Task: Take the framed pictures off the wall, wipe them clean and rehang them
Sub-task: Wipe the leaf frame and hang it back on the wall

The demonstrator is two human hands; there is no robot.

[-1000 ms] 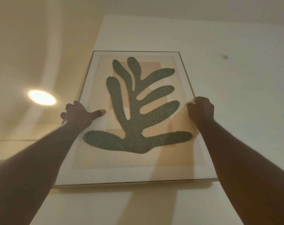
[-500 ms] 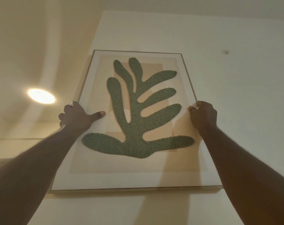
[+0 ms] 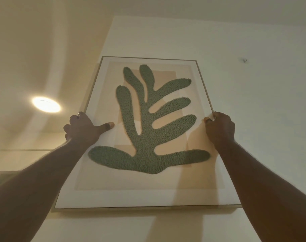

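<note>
A large framed picture (image 3: pixel 148 194) with a green leaf shape on a beige ground is held up against the white wall, above my head. My left hand (image 3: pixel 83 128) grips its left edge, fingers behind the frame and thumb stretched across the glass. My right hand (image 3: pixel 219 127) grips the right edge at about the same height, fingers curled round the thin wooden frame. Both arms reach upward. The back of the frame and whatever it hangs on are hidden.
A small hook or nail (image 3: pixel 245 60) sticks out of the wall to the upper right of the picture. A round ceiling light (image 3: pixel 46 104) glows at the left. The wall corner (image 3: pixel 106 41) runs up just left of the frame.
The picture has slid slightly lower and looms larger in view, with both hands keeping the same grips on its side edges.
</note>
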